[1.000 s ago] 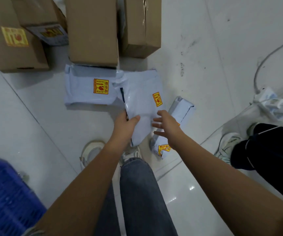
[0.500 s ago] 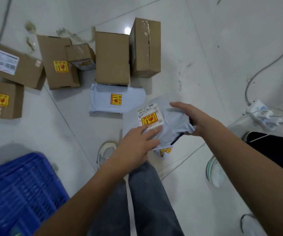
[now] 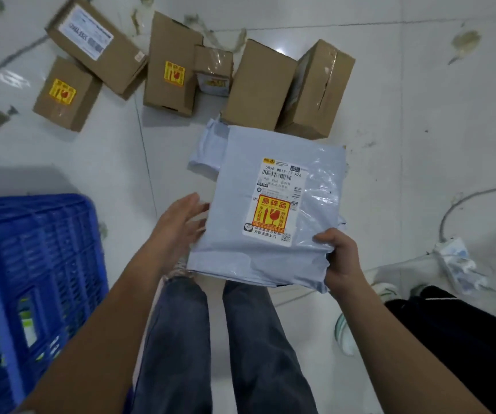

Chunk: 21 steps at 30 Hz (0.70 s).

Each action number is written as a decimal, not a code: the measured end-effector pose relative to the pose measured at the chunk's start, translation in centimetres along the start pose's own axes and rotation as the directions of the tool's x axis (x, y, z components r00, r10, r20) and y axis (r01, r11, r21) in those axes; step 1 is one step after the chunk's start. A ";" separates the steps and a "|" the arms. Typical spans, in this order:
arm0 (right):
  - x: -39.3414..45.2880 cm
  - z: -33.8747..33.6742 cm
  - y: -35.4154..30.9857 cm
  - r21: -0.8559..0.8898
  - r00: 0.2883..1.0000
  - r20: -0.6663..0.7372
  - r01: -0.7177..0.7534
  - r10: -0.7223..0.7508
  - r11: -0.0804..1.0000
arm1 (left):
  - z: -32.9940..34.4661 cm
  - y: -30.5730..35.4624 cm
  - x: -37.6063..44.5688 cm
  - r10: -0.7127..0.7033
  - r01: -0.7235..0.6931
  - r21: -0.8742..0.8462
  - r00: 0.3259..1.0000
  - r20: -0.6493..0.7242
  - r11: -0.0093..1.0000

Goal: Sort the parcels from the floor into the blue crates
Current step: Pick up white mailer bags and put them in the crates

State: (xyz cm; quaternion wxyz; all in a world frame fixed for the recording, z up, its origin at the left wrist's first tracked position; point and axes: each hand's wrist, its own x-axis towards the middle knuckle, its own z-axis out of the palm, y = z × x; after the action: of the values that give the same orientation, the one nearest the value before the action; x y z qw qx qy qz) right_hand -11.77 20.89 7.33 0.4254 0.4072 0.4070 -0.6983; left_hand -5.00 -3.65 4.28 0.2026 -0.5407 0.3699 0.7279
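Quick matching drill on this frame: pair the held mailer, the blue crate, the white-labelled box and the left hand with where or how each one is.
1. grey mailer
2. blue crate
3. white-labelled box
4. left hand

A. on the floor, far left
B. open, at the mailer's left edge
C. near left, beside the legs
D. in the right hand's grip

Pairs: 1-D, 2-C, 3-A, 4-B

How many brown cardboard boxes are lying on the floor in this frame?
6. All lie at the top: white-labelled box, stickered box below it, tall stickered box, small taped box, plain box, taped box rightmost. Others may lie off-frame.
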 end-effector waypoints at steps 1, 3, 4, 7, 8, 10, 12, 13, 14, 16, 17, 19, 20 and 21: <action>0.1 0.9 0.4 -0.039 0.999 0.019 -0.026 0.027 0.999 | -0.5 0.3 -0.2 -0.032 0.032 0.001 0.998 0.060 0.999; 0.3 2.6 1.2 -0.130 0.996 0.016 -0.087 0.090 0.988 | -1.3 0.7 -0.3 0.008 -0.014 0.053 0.994 0.111 0.999; 0.5 3.5 1.6 -0.162 0.993 0.028 -0.109 0.115 0.981 | -1.7 1.0 -0.5 0.051 -0.055 0.051 0.995 0.089 0.997; 1.3 6.8 2.0 -0.268 0.996 -0.016 -0.087 0.086 0.960 | -3.8 1.5 -1.1 0.114 -0.113 -0.066 0.993 0.006 0.991; 1.6 8.0 2.1 -0.335 0.998 -0.025 -0.065 0.060 0.940 | -4.8 1.4 -1.3 0.126 -0.125 -0.108 0.992 0.001 0.986; 2.4 10.3 2.6 -0.504 0.998 -0.062 -0.006 -0.029 0.864 | -6.8 1.2 -2.0 0.160 -0.158 -0.165 0.987 -0.002 0.974; 3.1 12.0 2.5 -0.628 0.993 -0.050 0.055 -0.111 0.776 | -8.1 0.9 -2.8 0.185 -0.183 -0.204 0.983 -0.013 0.962; 3.4 13.2 3.0 -0.680 0.992 -0.023 0.078 -0.127 0.729 | -9.2 0.6 -3.5 0.193 -0.194 -0.232 0.981 -0.026 0.953; 3.4 14.6 3.7 -0.722 0.991 -0.004 0.090 -0.135 0.686 | -10.2 0.3 -4.3 0.201 -0.206 -0.255 0.979 -0.044 0.945; 4.0 17.0 5.3 -0.784 0.989 0.019 0.104 -0.144 0.612 | -12.6 -0.5 -5.9 0.206 -0.220 -0.292 0.975 -0.080 0.931; 4.3 17.7 6.0 -0.807 0.985 0.019 0.115 -0.169 0.579 | -13.6 -0.8 -6.8 0.206 -0.224 -0.319 0.974 -0.091 0.921; 4.8 19.0 7.5 -0.831 0.974 0.054 0.165 -0.218 0.531 | -16.0 -1.4 -8.5 0.224 -0.247 -0.371 0.969 -0.105 0.895; 4.6 20.2 8.5 -0.852 0.967 0.061 0.179 -0.246 0.492 | -17.2 -1.8 -9.4 0.244 -0.271 -0.386 0.963 -0.117 0.882; 4.1 21.7 9.7 -0.861 0.964 0.080 0.195 -0.253 0.470 | -18.5 -2.1 -10.2 0.274 -0.305 -0.387 0.952 -0.133 0.870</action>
State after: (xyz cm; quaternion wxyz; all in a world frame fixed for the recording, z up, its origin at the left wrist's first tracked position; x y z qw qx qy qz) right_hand -8.86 -3.00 8.75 0.4640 0.1044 0.7622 -0.4392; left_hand 11.65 -15.22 10.49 -0.0384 -0.5358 0.2958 0.7899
